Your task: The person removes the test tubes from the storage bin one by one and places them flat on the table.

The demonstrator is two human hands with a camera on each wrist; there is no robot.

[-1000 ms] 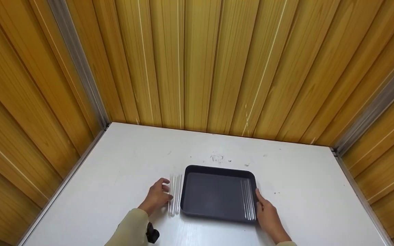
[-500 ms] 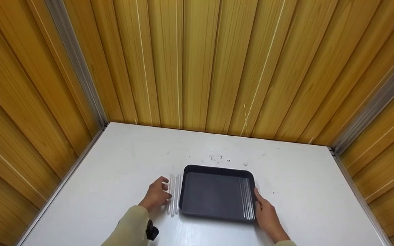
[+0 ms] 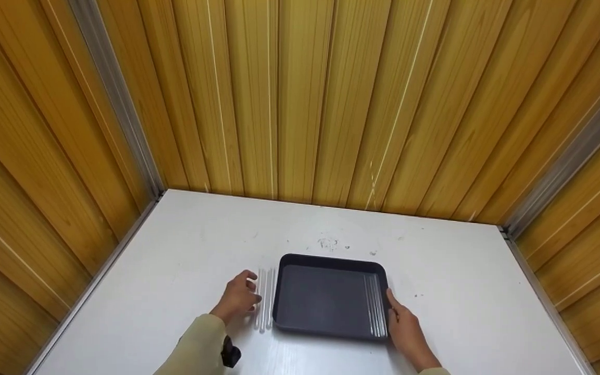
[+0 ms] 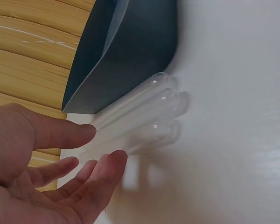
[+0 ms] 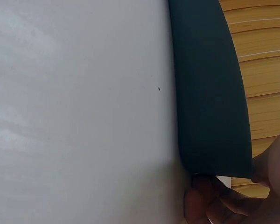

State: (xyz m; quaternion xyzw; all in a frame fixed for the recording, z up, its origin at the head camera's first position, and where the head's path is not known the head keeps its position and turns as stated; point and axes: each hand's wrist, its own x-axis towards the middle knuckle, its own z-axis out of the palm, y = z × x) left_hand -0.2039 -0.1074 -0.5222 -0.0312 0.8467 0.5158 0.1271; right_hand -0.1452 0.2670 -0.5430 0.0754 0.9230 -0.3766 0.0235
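Observation:
My left hand (image 3: 237, 298) is beside several clear test tubes (image 3: 263, 302) lying on the white table, left of a dark grey tray. In the left wrist view, the thumb and fingers are spread apart just over the far part of the tubes (image 4: 164, 99), whose rounded ends point away from the hand. Inside the tray (image 3: 321, 302), more clear tubes (image 3: 376, 307) lie side by side along its right wall. My right hand (image 3: 405, 325) holds the tray's right side, thumb near the rim and fingers at the outer wall, partly hidden behind the corner in the right wrist view.
Yellow wood-patterned panels (image 3: 300, 104) close off the back and both sides of the white table (image 3: 466, 291). Metal posts (image 3: 117, 94) stand at the corners. Dark scuff marks (image 3: 328, 243) show behind the tray.

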